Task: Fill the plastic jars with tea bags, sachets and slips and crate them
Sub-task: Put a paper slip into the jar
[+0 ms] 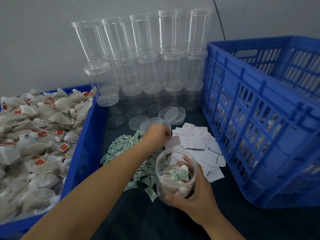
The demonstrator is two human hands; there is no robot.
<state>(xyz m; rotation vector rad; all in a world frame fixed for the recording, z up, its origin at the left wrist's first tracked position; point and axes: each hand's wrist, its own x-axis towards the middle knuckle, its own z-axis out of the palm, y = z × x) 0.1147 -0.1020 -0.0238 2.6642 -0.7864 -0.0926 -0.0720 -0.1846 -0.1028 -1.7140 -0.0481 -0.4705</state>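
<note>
Your L hand [158,134] pinched a slip [173,142] | jar [175,174] gripped in R hand [194,196], mouth up, just nearer you.

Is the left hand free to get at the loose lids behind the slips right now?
Probably yes. The left hand is already over the slips, pinching one, and the lids lie just beyond with nothing between. It would need to drop the slip first; the right hand is busy holding the jar.
</note>
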